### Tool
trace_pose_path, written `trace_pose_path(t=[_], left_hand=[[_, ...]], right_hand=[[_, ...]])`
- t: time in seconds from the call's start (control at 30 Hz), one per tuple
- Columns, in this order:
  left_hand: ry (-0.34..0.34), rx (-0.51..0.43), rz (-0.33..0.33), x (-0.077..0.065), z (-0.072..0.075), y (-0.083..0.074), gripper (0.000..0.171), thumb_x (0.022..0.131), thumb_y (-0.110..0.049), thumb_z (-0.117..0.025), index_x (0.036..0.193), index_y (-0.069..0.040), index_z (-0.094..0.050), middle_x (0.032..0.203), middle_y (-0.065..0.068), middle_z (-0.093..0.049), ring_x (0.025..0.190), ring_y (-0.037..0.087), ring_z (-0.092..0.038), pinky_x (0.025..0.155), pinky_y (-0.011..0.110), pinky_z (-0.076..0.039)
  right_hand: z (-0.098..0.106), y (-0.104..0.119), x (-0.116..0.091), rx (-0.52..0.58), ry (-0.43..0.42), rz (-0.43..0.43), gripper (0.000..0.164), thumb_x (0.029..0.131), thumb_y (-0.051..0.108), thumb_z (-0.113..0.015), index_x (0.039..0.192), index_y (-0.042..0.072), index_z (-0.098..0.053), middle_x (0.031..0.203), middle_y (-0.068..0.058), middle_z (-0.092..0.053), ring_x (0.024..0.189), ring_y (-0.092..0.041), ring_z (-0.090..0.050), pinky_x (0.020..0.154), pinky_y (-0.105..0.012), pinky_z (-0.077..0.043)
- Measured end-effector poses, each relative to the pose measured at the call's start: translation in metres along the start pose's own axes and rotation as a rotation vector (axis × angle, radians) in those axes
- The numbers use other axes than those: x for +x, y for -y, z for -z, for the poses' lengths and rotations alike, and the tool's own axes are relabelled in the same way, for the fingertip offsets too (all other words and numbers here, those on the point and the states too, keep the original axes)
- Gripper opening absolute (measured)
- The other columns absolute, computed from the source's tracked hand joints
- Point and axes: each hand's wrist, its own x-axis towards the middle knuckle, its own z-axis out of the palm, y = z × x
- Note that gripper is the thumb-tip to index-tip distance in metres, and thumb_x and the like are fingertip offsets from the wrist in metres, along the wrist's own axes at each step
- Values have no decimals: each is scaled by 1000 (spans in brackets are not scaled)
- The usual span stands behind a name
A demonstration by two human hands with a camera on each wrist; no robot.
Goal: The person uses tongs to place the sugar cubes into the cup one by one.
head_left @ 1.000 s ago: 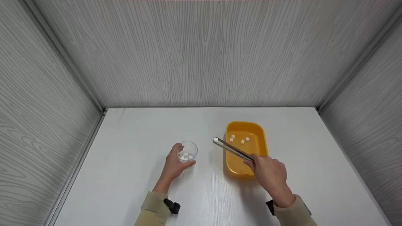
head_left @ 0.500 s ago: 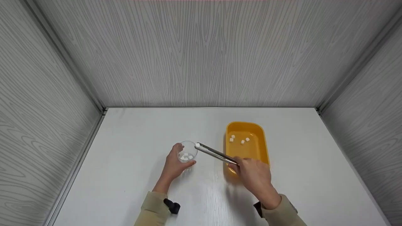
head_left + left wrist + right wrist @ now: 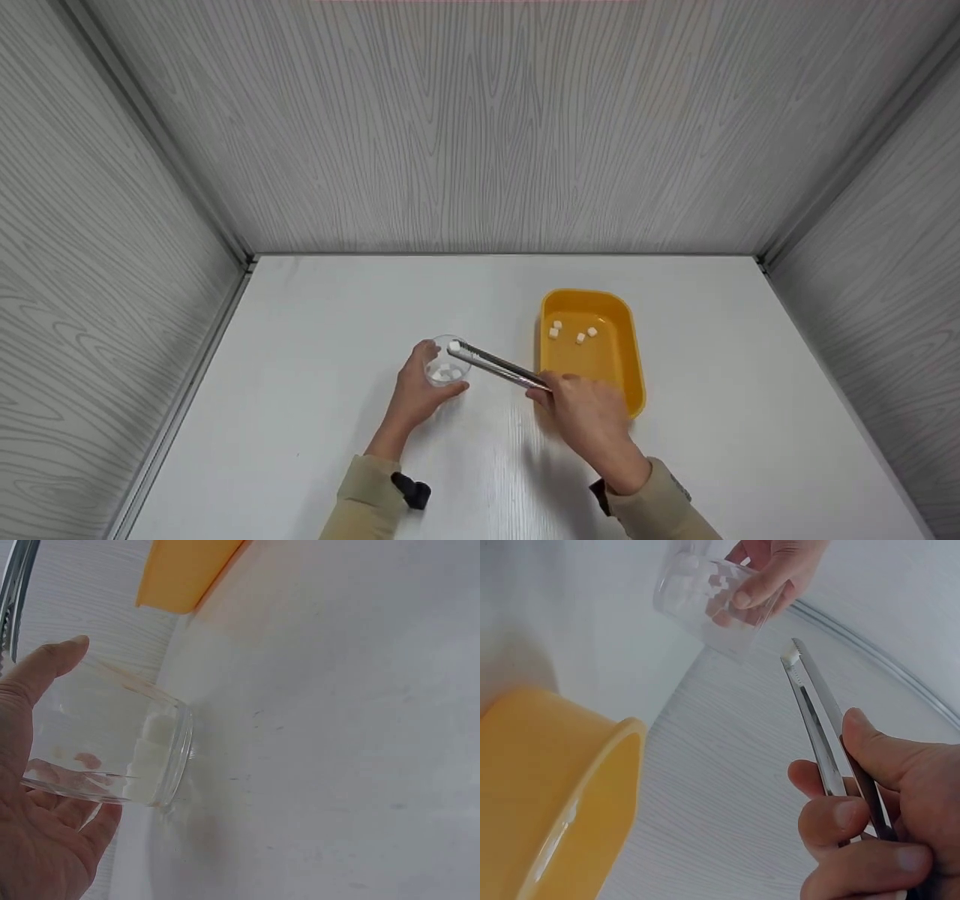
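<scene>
At the bottom of the head view, two beige sleeves enter a grey wood-grain booth, each wrist wearing a black strap. Just above them, at centre frame, the left hand [image 3: 415, 396] curls its thumb and fingers round a clear glass [image 3: 448, 361] standing on the white table [image 3: 315, 360]; white cubes [image 3: 446, 370] lie in its bottom. To the right, the right hand [image 3: 581, 411] clenches the handle end of metal tongs [image 3: 495, 364], which slant up-left so that their tips sit over the glass rim, pinching a small white cube [image 3: 454, 346]. Partly behind that hand lies a yellow tray [image 3: 630, 360], well clear of the glass, with three more cubes [image 3: 574, 333] at its far end. Beyond, the bare table runs to the back wall.

The right wrist view shows the tongs' ribbed tips [image 3: 793, 654] closed together beside the glass [image 3: 705, 600]. The left wrist view shows fingertips pressed against the glass wall [image 3: 112, 742] and a tray corner [image 3: 184, 574] at upper left.
</scene>
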Motion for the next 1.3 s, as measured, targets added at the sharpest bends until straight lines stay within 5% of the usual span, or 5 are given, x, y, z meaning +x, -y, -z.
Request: trace_pose_path(t=[0.4,1.3], left_hand=[[0,23,8,1,-1,-1,98,72,-27,-88,148,0,-31,145,19,-46,135,35,-41,112,48,-31],[-5,69,1,3,0,-2,98,71,-29,-89,146,1,-34,143,20,-49,134,36,-43,111,49,-32]], right_hand=[[-4,-6,1,0,2,-11,35,84,44,-74,92,11,-69,58,1,-50,43,-16,-39,39,-27,-33],[17,-74,-8,70,115,-285,46,88,47,-71,101,3,-69,55,0,-45,41,-16,-39,37,-28,-31]])
